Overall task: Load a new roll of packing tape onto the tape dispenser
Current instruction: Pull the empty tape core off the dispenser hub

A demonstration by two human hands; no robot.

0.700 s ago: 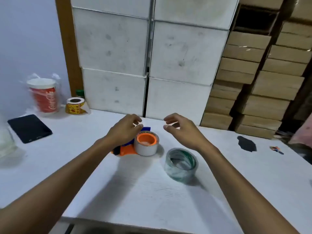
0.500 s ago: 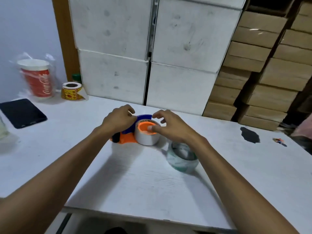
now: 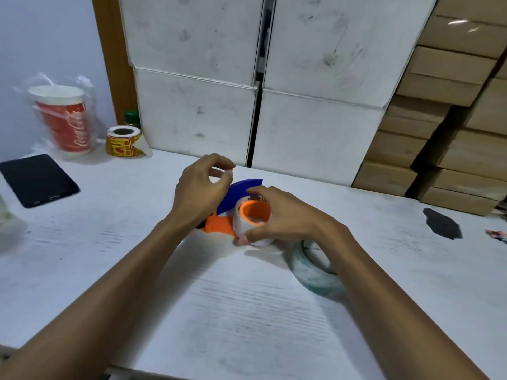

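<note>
The tape dispenser [image 3: 219, 224] lies mid-table, with an orange body, an orange hub and a blue guard [image 3: 241, 193]. A thin white roll [image 3: 241, 229] sits around the hub. My right hand [image 3: 285, 218] grips this roll from the right, thumb at its lower edge. My left hand [image 3: 200, 196] hovers over the dispenser's left end and hides the handle. Its fingers are curled and the fingertips are pinched together, with nothing visible in them. A fuller clear-greenish tape roll [image 3: 315, 270] lies flat on the table just right of the dispenser, partly under my right forearm.
On the white table [image 3: 247, 311], a black phone [image 3: 38, 179], a bagged red cup [image 3: 64, 122] and a yellow-red label roll [image 3: 123, 141] sit far left. White boxes [image 3: 197, 113] and stacked cardboard boxes [image 3: 452, 149] wall the back. A dark patch [image 3: 441, 223] marks the right side.
My right hand dropped from hovering onto the white roll and closed around it, tilting it up. My left hand's fingers lifted off the dispenser and pinched together. The camera moved closer.
</note>
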